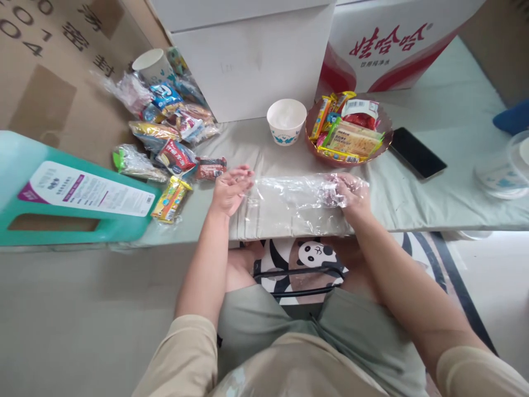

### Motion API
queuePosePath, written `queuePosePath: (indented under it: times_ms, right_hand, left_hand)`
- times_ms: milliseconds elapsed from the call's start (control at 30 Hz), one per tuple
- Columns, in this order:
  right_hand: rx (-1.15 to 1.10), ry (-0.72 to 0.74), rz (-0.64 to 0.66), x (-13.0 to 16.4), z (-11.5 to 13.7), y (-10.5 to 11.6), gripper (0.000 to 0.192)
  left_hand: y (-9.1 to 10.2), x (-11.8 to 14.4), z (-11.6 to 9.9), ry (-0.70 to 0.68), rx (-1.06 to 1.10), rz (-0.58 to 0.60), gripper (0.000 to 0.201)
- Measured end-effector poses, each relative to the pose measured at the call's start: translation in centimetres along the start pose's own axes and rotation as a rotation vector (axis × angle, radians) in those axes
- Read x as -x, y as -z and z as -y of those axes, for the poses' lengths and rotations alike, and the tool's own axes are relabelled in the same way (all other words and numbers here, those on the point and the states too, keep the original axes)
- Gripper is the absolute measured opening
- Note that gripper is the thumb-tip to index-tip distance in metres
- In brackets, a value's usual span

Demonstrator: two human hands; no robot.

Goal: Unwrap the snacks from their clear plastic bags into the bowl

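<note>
A clear plastic bag [289, 201] is stretched flat across the front of the cloth-covered table, between my two hands. My right hand [352, 197] grips its bunched right end, and film covers part of the fingers. At the left end is my left hand [231, 190], with its fingers apart and slightly bent. Its fingertips are beside the bag's edge; whether they touch the film I cannot tell. A small red-brown snack packet [210, 167] lies just left of my left hand. Beyond the bag stand a paper cup [286, 135] and a bowl [382, 146] of wrapped snacks.
Wrapped snacks [176, 157] are heaped on the left, with another paper cup [151, 63] behind. A green jug [82, 218] lies at the left edge. White boxes [256, 60] wall off the back. A phone [418, 153] and stacked cups [502, 171] are on the right.
</note>
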State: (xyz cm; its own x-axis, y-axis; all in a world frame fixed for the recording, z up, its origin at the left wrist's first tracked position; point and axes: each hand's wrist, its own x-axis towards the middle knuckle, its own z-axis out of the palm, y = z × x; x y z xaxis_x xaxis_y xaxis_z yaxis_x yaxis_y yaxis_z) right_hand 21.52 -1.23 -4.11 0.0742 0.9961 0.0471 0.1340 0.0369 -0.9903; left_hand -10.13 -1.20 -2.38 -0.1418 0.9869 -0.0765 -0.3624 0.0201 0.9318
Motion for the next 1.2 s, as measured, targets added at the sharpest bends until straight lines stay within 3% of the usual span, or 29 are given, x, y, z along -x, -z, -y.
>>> queuePosePath:
  times_ms: [267, 433, 600, 733, 900, 1000, 1100, 1200]
  right_hand:
    - [-0.015, 0.025, -0.041, -0.3, -0.4, 0.3, 0.025]
    - [-0.19, -0.017, -0.052, -0.8, -1.0, 0.7, 0.018]
    - [-0.224, 0.021, -0.001, -1.1, -1.8, 1.5, 0.024]
    - [-0.121, 0.098, 0.039, -0.9, -2.5, 2.4, 0.024]
    - [-0.023, 0.125, 0.023, 0.3, -2.0, 2.7, 0.019]
    - [-0.048, 0.084, 0.033, 0.9, -1.4, 2.7, 0.027]
    - [-0.061, 0.074, 0.138, 0.8, -1.2, 3.1, 0.023]
    - [-0.021, 0.098, 0.155, 0.3, -1.8, 3.2, 0.037]
  left_hand:
    - [-0.3, -0.6, 0.8, 0.095, -0.072, -0.063, 0.034]
    - [-0.3, -0.6, 0.5, 0.132, -0.095, -0.076, 0.03]
    - [-0.2, -0.8, 0.3, 0.15, -0.02, -0.019, 0.016]
    - [-0.2, -1.0, 0.4, 0.224, 0.016, 0.063, 0.006]
    - [-0.3, -1.0, 1.1, 0.263, -0.068, 0.028, 0.039]
    - [-0.2, -0.7, 1.2, 0.222, -0.187, 0.015, 0.033]
    - [-0.1, -0.7, 1.0, 0.18, -0.21, -0.026, 0.032]
    - [-0.2, -0.7, 0.7, 0.117, -0.229, -0.071, 0.033]
